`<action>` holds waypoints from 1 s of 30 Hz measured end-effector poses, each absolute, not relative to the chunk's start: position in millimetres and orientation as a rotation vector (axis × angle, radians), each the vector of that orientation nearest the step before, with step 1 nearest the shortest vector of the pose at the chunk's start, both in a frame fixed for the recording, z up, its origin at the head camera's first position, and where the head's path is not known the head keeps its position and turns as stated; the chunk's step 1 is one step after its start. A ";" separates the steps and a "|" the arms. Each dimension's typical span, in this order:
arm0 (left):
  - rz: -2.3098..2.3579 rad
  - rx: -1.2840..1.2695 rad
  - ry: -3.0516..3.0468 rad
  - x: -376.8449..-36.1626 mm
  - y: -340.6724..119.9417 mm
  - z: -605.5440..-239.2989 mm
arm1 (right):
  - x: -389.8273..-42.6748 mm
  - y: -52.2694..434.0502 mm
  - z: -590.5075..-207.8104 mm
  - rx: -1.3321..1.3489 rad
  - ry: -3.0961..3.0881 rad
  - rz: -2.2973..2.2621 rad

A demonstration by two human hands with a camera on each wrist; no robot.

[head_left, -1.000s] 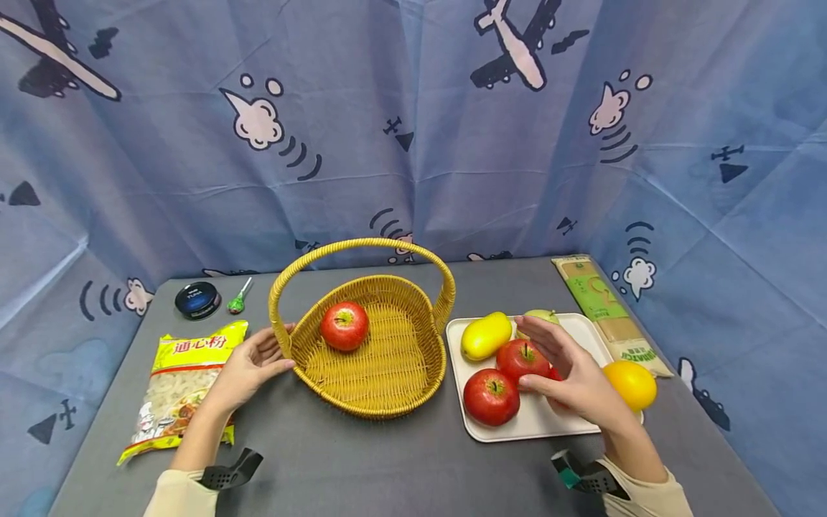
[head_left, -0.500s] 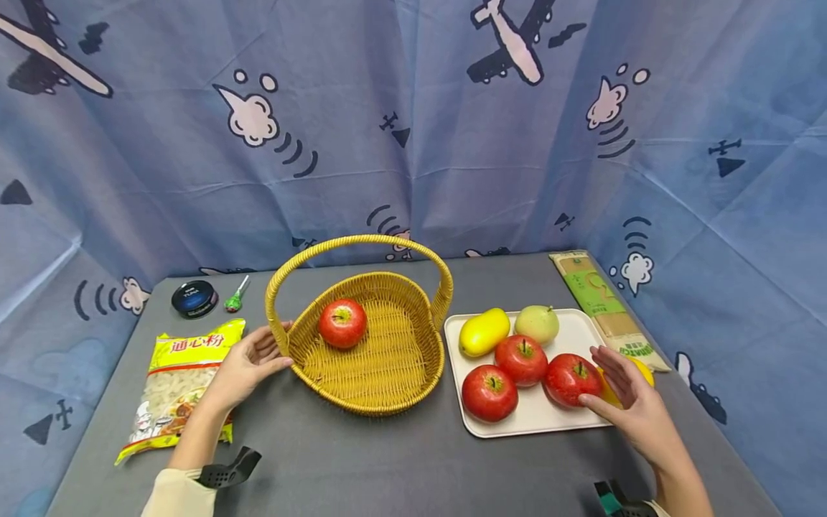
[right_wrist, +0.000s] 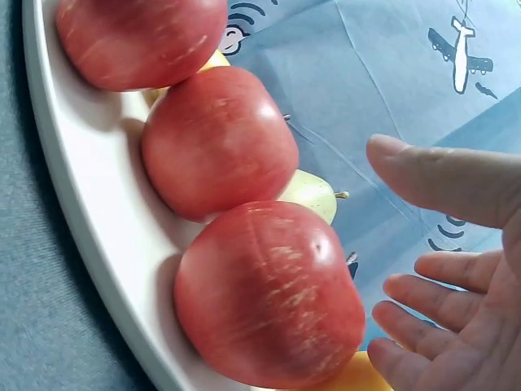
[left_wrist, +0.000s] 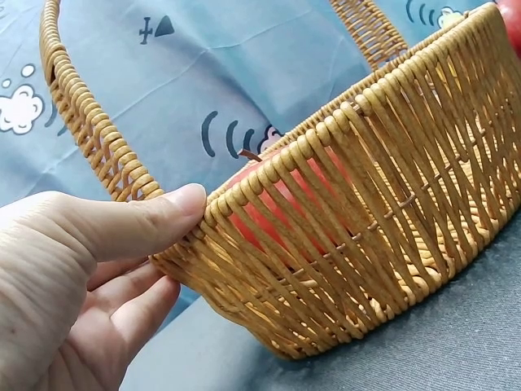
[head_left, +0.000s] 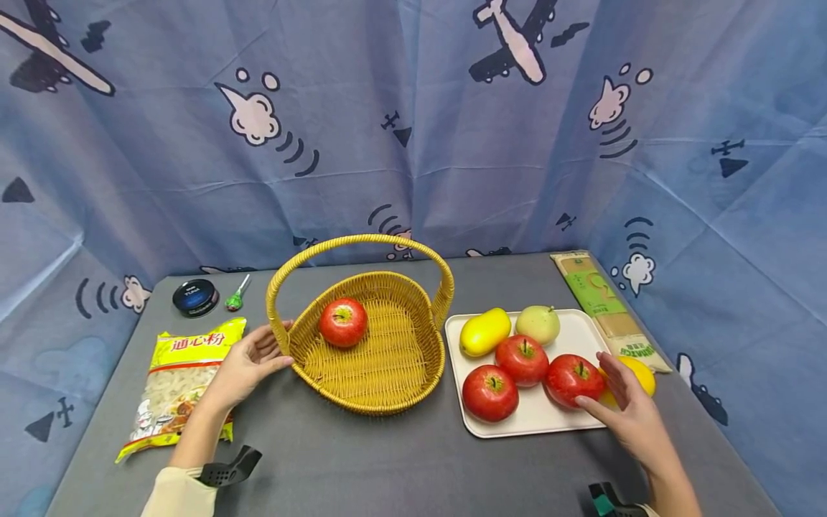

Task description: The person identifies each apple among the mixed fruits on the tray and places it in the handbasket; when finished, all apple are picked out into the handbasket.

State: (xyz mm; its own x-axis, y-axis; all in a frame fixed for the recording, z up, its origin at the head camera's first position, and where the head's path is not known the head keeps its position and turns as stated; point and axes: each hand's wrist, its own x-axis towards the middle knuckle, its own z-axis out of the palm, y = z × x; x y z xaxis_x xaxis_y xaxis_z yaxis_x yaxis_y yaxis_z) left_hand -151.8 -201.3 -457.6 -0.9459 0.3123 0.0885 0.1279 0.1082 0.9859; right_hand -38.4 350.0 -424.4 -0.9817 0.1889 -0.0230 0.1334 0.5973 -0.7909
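Note:
My left hand (head_left: 248, 366) pinches the left rim of a yellow wicker basket (head_left: 388, 391), at the foot of its tall handle. In the left wrist view the thumb lies on the rim, with the fingers behind and below it. One red apple (head_left: 343, 323) sits inside the basket, on the left. My right hand (head_left: 636, 413) is spread beside the rightmost apple (head_left: 573, 380) on a white tray (head_left: 536, 424), holding nothing. A gap shows between thumb and fingers in the right wrist view. Behind that hand, a yellow round fruit (head_left: 636, 375) is partly hidden.
The tray also bears two more apples, a yellow mango-like fruit (head_left: 484, 332) and a pale green pear-like fruit (head_left: 538, 325). Right of it lies a long noodle packet (head_left: 597, 301). At left are a pasta bag (head_left: 181, 388), a tuna tin (head_left: 196, 297) and a lollipop (head_left: 237, 296).
My right hand has moved right, from over the middle of the tray to the rightmost apple, uncovering the pear-like fruit. The left hand and basket have stayed put.

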 end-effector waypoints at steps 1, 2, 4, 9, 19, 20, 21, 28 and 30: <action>1.956 0.447 2.228 -151.8 -201.3 -457.5 | -38.7 349.8 -424.8 -0.284 -2.755 1.356; 1.954 0.446 2.228 -151.8 -201.4 -457.3 | -38.9 349.6 -425.1 -0.287 -2.759 1.357; 1.952 0.443 2.227 -151.6 -201.1 -456.8 | -39.3 349.3 -426.0 -0.287 -2.766 1.359; 1.948 0.429 2.224 -151.7 -200.9 -456.1 | -40.8 348.3 -429.2 -0.273 -2.778 1.340; 1.951 0.433 2.227 -151.6 -201.0 -457.0 | -42.8 346.0 -437.3 -0.319 -2.815 1.235; 1.951 0.431 2.228 -151.6 -201.0 -457.1 | -43.3 345.8 -438.7 -0.316 -2.806 1.225; 1.953 0.426 2.224 -151.6 -201.0 -457.2 | -43.6 345.5 -440.2 -0.314 -2.798 1.211; 1.956 0.428 2.221 -151.5 -200.8 -458.0 | -44.4 341.4 -447.2 -0.341 -2.721 1.252; 1.953 0.435 2.226 -151.9 -201.0 -458.4 | -44.2 341.3 -448.3 -0.347 -2.728 1.238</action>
State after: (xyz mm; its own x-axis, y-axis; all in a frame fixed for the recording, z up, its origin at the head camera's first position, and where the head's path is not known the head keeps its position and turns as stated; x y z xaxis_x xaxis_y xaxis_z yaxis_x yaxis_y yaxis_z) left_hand -151.9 -201.0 -458.4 -0.9470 0.3115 0.0788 0.1187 0.1112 0.9867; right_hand -44.2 341.3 -448.3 -0.9657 0.2588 0.0194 0.1558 0.6380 -0.7541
